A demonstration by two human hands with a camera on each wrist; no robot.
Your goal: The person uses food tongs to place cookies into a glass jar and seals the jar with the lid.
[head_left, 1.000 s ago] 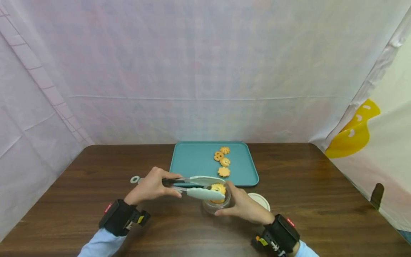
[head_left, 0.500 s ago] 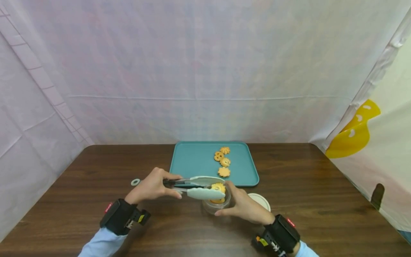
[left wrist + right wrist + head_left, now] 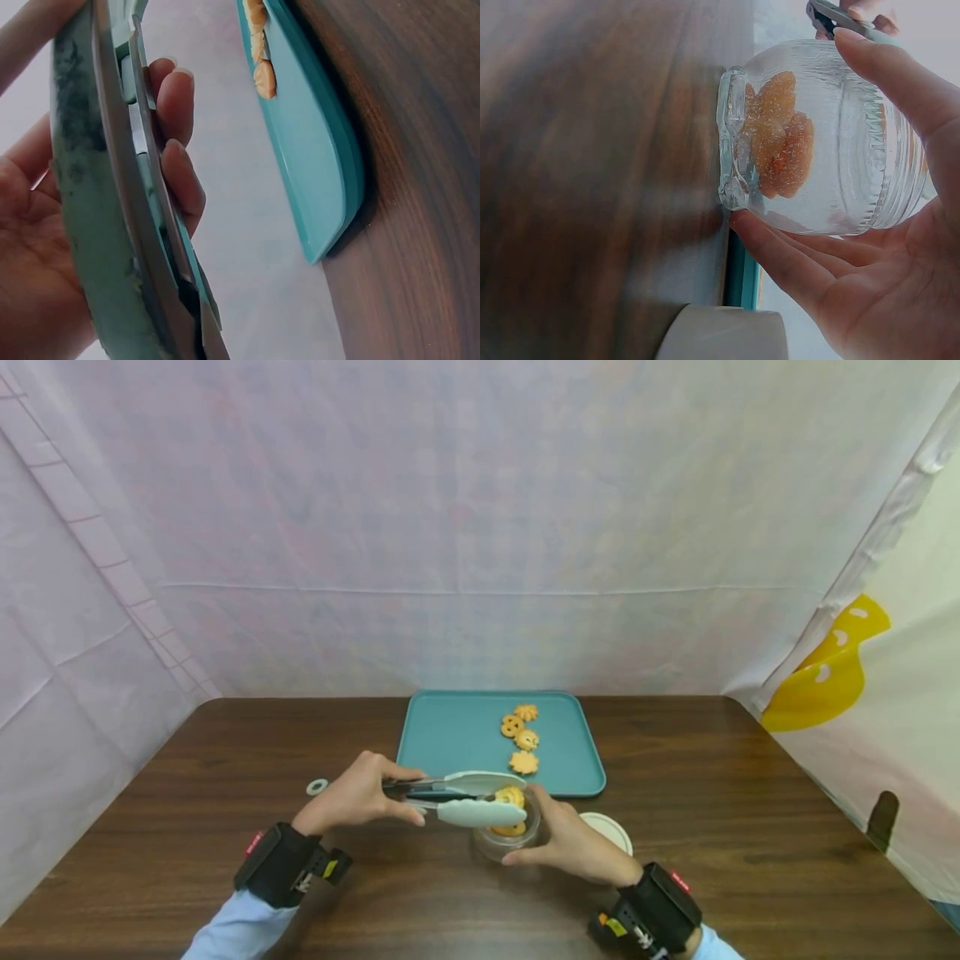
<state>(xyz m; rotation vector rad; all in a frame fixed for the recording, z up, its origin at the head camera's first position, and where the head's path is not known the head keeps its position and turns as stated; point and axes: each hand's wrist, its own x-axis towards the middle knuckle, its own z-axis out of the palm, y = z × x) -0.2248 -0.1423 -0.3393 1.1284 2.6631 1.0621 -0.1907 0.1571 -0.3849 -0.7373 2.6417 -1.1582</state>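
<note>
Tongs (image 3: 457, 797) are grasped by left hand (image 3: 352, 795), blades nearly shut on a cookie (image 3: 511, 797) over jar (image 3: 510, 831), frame centre. Jar is gripped w/ curled fingers by right hand (image 3: 573, 843) on bench (image 3: 750, 827).

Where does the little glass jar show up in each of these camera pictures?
Head: the glass jar sits low centre, held by the right hand, under the tongs.
Left wrist: not in it.
Right wrist: the jar fills the centre right, cookies inside.
Shared landmark: the teal tray, at the right in the left wrist view and a sliver at the bottom in the right wrist view.
</note>
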